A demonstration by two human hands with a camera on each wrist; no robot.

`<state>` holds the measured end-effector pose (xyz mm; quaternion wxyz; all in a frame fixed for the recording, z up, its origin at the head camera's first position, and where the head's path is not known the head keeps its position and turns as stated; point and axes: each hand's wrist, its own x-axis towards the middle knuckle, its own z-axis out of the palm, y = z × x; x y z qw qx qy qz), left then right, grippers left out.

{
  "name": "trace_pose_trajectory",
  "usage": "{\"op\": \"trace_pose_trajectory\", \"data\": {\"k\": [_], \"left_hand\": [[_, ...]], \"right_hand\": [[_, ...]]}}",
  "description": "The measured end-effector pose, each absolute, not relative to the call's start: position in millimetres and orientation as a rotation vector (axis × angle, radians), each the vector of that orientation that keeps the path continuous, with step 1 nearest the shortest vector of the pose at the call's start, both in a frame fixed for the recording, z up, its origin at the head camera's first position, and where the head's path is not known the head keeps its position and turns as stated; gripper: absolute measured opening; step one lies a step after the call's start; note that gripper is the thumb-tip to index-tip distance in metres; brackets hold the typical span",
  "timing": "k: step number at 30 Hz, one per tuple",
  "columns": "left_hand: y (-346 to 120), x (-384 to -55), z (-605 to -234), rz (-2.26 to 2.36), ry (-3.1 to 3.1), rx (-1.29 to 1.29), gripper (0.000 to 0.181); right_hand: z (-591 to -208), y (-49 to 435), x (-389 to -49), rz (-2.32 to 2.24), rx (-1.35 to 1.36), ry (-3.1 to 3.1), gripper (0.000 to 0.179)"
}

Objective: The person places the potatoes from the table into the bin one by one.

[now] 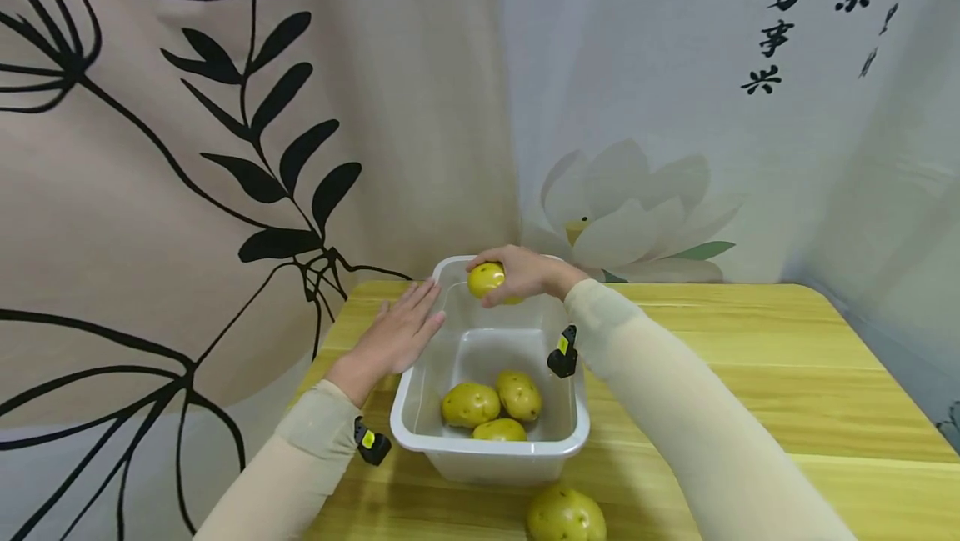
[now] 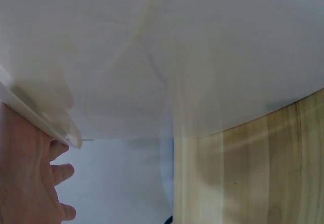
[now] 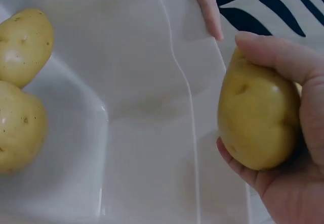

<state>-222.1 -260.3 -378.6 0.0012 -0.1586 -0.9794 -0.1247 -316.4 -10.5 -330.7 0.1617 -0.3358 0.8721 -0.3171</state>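
Note:
My right hand [image 1: 525,272] grips a yellow potato [image 1: 486,278] over the far end of a white plastic basin [image 1: 491,446]. The right wrist view shows this potato [image 3: 259,117] with thumb and fingers curled round it. With its fingers straight, my left hand [image 1: 396,334] rests on the basin's left rim. In the left wrist view that hand [image 2: 25,168] lies along the basin's edge. Inside the basin, at its near end, are a left potato [image 1: 470,404], a right potato [image 1: 519,395] and a front potato [image 1: 499,430].
Another potato [image 1: 566,514] sits on the wooden table [image 1: 750,391], in front of the basin near the bottom of the head view. Behind the table hangs a printed curtain [image 1: 427,107] with plant motifs and dark characters.

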Motion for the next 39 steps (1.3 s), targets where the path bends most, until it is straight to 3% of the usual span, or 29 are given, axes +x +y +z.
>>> {"op": "trace_pose_trajectory", "data": {"k": [20, 32, 39], "left_hand": [[-256.4, -222.5, -381.9, -0.382, -3.071, -0.48, 0.069], [-259.4, -221.6, -382.3, -0.374, -3.067, -0.468, 0.067], [-258.2, -220.4, -380.5, -0.401, -3.059, -0.481, 0.065]], "right_hand": [[-368.1, -21.9, -329.6, -1.168, -0.732, 2.205, 0.078], [-369.8, -40.4, -323.1, -1.135, -0.747, 2.151, 0.075], [-382.9, -48.3, -321.8, -1.255, -0.643, 2.026, 0.061]]}}
